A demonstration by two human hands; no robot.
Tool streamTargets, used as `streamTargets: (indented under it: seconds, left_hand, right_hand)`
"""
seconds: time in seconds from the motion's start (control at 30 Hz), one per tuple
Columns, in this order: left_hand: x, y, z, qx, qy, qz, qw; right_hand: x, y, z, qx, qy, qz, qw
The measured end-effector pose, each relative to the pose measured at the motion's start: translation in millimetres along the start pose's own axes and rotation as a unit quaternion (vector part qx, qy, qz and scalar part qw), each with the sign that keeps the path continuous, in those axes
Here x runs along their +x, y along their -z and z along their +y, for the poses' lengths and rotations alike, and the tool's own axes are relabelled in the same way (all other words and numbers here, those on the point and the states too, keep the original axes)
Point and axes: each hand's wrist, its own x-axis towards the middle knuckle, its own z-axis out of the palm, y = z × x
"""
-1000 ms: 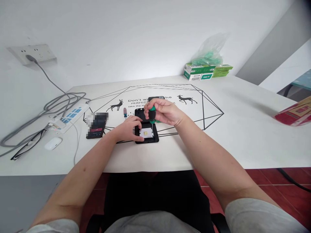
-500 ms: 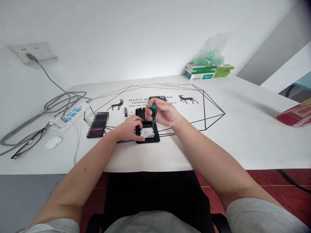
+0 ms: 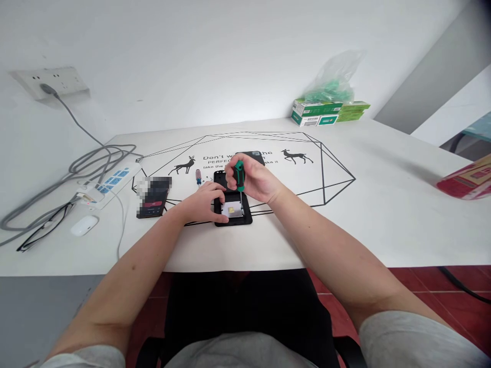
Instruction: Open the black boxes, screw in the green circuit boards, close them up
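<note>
My right hand (image 3: 258, 179) is closed round the green and black handle of a screwdriver (image 3: 239, 176). Its shaft points down to the right side of a black case (image 3: 247, 220) lying on the table. Inside the case is a white plate (image 3: 237, 207) with a small gold square. My left hand (image 3: 205, 202) grips the left side of the case, thumb at the front edge and fingers over the plate's left side. Behind it sits a second black part (image 3: 219, 176), partly covered by my hands. A smaller screwdriver (image 3: 198, 177) with a blue-ringed handle lies left of that, near several tiny dark pieces.
A phone (image 3: 153, 199) lies on the left, near a white earbud case (image 3: 84, 225), glasses (image 3: 44, 228) and a power strip (image 3: 115, 184) with coiled cable. Behind my right hand is a black object (image 3: 255, 156). Green-white boxes (image 3: 316, 110) stand at the back right; a red package (image 3: 466, 181) is far right.
The screwdriver's handle has shifted slightly left and turned in my right hand, whose fingers have moved a little. My left hand and the black case stay in place.
</note>
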Motion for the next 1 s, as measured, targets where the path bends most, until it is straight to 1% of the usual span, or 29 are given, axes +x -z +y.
streamTargets:
  seconds: [0.13,0.23,0.33,0.47,0.53,0.77,0.93,1.0]
  left_hand:
    - [0,-0.5,-1,0.000,-0.005,0.002,1.000]
    - [0,-0.6,-1,0.002,-0.005,0.000,1.000]
    - [0,-0.8,-1,0.001,-0.004,0.001,1.000]
    - [-1,-1.1,0,-0.005,-0.007,0.004,1.000]
    - [-1,-0.9,1,-0.004,-0.007,0.004,1.000]
    - [0,0.0,-2,-0.001,-0.009,0.005,1.000]
    - [-1,0.1,-7,0.000,-0.030,0.024,0.999]
    - [-1,0.6,-10,0.000,-0.039,0.036,0.999]
  right_hand:
    - [-1,0,0,-0.025,0.012,0.022,0.999]
    - [-1,-1,-4,-0.005,0.000,0.021,1.000]
    - [-1,-1,-4,0.001,0.004,0.021,1.000]
    - [-1,0,0,-0.046,0.032,0.050,0.997]
    - [-1,0,0,-0.063,0.034,0.061,0.996]
    - [1,-6,-4,-0.023,0.002,0.061,0.998]
    - [0,-3,-5,-0.054,0.041,0.054,0.996]
    - [-1,-3,-5,-0.061,0.037,0.051,0.996]
